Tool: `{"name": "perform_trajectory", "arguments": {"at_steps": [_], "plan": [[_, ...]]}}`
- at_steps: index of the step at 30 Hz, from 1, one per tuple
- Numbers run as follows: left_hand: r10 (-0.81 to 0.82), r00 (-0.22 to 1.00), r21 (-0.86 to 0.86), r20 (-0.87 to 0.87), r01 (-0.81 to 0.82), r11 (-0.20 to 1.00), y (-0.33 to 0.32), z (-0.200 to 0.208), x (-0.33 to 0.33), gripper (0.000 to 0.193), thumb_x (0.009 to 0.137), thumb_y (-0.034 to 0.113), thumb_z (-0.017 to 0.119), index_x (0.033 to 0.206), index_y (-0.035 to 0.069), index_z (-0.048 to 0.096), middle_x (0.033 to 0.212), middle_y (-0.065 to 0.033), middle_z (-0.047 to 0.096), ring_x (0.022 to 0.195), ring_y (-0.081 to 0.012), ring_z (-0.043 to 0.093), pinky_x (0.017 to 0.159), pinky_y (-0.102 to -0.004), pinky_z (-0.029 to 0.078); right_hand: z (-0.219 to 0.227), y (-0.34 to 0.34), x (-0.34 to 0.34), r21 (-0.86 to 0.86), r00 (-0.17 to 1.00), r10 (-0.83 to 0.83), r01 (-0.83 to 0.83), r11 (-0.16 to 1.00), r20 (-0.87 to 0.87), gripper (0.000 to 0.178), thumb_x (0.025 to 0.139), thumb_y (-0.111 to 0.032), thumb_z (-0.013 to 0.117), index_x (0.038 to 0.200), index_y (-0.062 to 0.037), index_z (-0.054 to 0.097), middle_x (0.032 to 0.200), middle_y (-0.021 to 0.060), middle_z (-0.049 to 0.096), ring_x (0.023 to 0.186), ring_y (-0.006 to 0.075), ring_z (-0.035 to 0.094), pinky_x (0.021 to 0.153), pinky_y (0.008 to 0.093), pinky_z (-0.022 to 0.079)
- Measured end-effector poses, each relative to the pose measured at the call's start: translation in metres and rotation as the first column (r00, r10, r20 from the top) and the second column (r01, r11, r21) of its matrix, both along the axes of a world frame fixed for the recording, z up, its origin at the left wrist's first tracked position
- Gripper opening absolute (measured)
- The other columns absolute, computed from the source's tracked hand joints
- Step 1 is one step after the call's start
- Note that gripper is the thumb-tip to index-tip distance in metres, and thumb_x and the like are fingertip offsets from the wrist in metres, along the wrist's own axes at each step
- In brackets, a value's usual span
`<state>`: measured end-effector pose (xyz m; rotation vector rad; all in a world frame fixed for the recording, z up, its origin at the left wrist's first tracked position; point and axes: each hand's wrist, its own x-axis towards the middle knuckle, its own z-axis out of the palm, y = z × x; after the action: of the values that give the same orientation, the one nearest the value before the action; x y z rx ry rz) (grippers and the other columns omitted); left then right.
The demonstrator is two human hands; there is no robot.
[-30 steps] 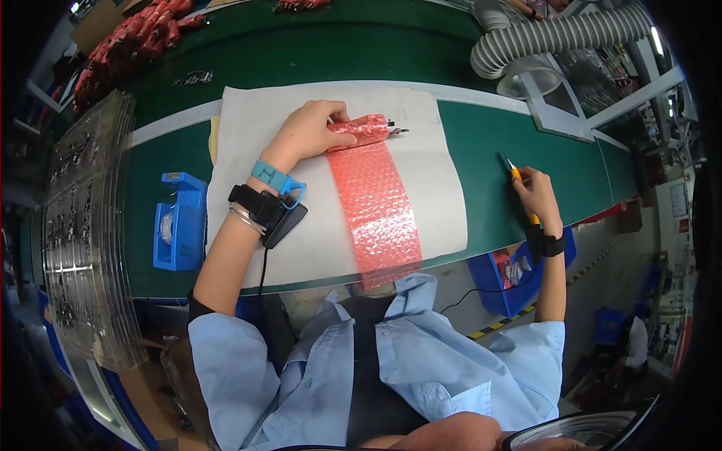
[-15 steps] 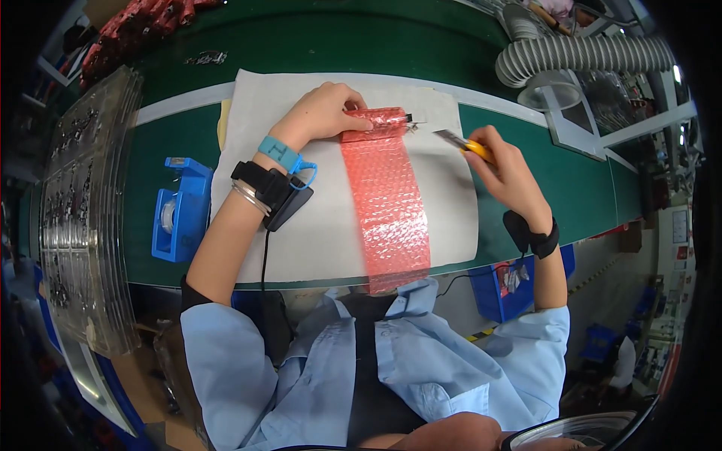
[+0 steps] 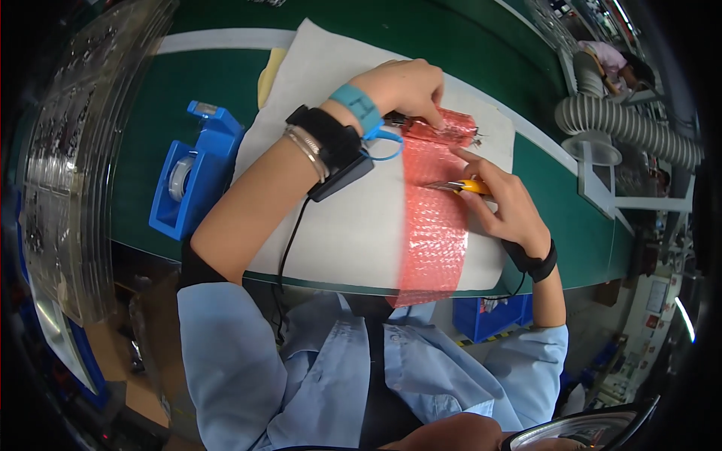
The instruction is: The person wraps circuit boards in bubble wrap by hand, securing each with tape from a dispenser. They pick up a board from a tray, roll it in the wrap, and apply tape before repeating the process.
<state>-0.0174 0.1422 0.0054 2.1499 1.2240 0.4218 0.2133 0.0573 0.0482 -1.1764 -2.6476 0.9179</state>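
Observation:
A strip of red bubble wrap (image 3: 435, 225) runs toward me over a pale sheet (image 3: 338, 233) and hangs past the table's front edge. Its far end is rolled into a bundle (image 3: 455, 129), with dark ends and thin wires poking out of it. My left hand (image 3: 406, 84) is closed on this bundle from above, fingers bent down onto it. In my right hand (image 3: 515, 207) is a utility knife (image 3: 475, 186) with a yellow handle, its blade pointing left over the strip just below the bundle. My right index finger reaches up toward the bundle.
A blue tape dispenser (image 3: 197, 169) stands left of the sheet. Stacked clear plastic trays (image 3: 83, 173) rise at the far left. A ribbed grey hose (image 3: 628, 124) with a hood sits at the back right, near another person (image 3: 613, 64). A blue bin (image 3: 492, 316) is below the front edge.
My right hand has brought the knife left from beside the strip to over it. My left hand still holds the bundle. The whole view has shifted and tilted.

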Motion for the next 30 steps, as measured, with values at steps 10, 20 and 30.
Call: {"name": "perform_trajectory", "arguments": {"at_steps": [10,20,30], "plan": [[-0.029,0.999,-0.027,-0.023,0.029,0.999,0.002,0.000,0.003,0.038,0.066,0.034,0.082,0.087,0.004,0.071,0.083,-0.0118,0.071,0.071,-0.0244,0.068,0.065,-0.0337,0.054,0.001,0.006,-0.012,0.002,0.994,-0.046,0.046,0.999,0.099,0.018,0.081,-0.001,0.059,0.097,0.0020,0.051,0.102,0.0216,0.064,0.076,0.0343,0.065,0.069,0.0325,0.052],[-0.071,0.997,-0.054,-0.020,0.070,0.996,-0.003,0.004,0.005,0.037,0.067,0.034,0.082,0.086,0.008,0.064,0.078,-0.0088,0.069,0.069,-0.0226,0.067,0.062,-0.0313,0.053,-0.002,0.016,-0.031,0.462,0.989,0.084,-0.132,0.877,0.123,0.026,0.076,-0.004,0.071,0.099,-0.0006,0.060,0.087,0.0147,0.065,0.070,0.0297,0.066,0.060,0.0320,0.052],[-0.075,0.997,-0.079,-0.010,0.073,0.994,0.001,-0.001,0.007,0.035,0.068,0.032,0.081,0.083,0.008,0.062,0.075,-0.0088,0.068,0.066,-0.0225,0.066,0.060,-0.0312,0.051,-0.014,0.029,-0.036,0.565,0.982,0.122,-0.183,0.804,0.145,0.019,0.081,-0.015,0.069,0.090,-0.0044,0.056,0.076,0.0097,0.063,0.064,0.0261,0.061,0.053,0.0347,0.048]]}}
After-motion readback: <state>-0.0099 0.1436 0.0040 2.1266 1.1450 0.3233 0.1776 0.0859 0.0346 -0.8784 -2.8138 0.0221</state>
